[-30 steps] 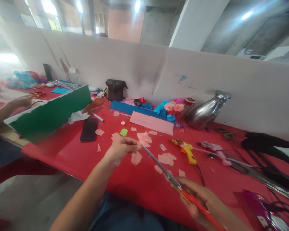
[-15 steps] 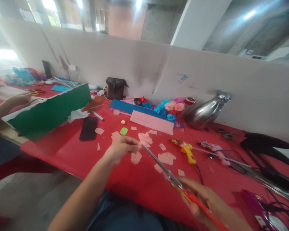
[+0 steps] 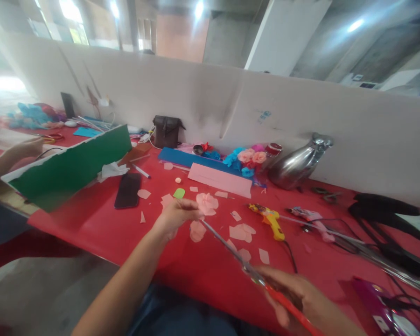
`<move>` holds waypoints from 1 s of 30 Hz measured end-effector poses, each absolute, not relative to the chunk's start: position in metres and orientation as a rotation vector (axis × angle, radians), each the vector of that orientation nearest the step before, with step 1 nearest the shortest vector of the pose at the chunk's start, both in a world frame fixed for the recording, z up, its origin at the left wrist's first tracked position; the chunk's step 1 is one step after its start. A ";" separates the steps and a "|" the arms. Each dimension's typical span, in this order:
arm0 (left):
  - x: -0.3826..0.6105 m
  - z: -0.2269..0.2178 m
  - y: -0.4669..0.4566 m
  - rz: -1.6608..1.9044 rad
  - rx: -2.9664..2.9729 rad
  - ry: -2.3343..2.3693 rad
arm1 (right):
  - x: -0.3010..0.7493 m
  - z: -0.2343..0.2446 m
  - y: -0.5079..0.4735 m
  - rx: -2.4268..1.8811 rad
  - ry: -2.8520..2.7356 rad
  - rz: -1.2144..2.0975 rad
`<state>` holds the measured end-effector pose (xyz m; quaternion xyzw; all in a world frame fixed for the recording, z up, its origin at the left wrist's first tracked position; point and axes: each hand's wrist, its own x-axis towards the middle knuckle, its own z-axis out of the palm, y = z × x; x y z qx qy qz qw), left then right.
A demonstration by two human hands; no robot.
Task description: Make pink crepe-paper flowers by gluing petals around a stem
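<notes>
My left hand (image 3: 177,217) is closed in a pinch on a pink paper flower (image 3: 207,203), its ruffled petals facing up beyond my fingertips. In my right hand (image 3: 297,296) are scissors (image 3: 227,245) with red handles. Their long metal blades point up and left, and the tips come close to the left fingertips just below the flower. Whether the tips touch the paper I cannot tell. Around the hands lie several pink paper petals (image 3: 242,232) and scraps. A green petal-shaped piece (image 3: 178,193) lies just behind my left hand.
To the right lie a yellow glue gun (image 3: 271,219) and a pink glue gun (image 3: 315,219), with cords. A metal jug (image 3: 299,163), finished paper flowers (image 3: 248,158) and a pink paper strip (image 3: 220,179) are behind. Left are a phone (image 3: 128,190), a green board (image 3: 73,163) and another person's hand (image 3: 26,149).
The flower has turned, so its petals show more fully. The scissors' tips have shifted slightly left and down, beneath the flower. My left hand keeps its pinch.
</notes>
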<state>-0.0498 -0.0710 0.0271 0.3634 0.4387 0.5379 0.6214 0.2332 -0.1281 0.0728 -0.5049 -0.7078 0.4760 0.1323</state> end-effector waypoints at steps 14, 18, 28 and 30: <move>-0.024 0.014 -0.025 1.633 0.930 0.975 | 0.205 0.010 -0.066 -1.849 -2.381 0.091; -0.021 0.009 -0.024 1.662 0.977 1.088 | 0.203 -0.001 -0.052 -1.898 -2.362 -0.045; -0.022 -0.008 -0.014 1.514 1.167 1.088 | 0.124 0.028 -0.018 -1.201 -1.318 1.323; -0.022 -0.010 -0.012 1.505 1.170 1.080 | 0.110 0.028 -0.011 -1.057 -1.079 1.548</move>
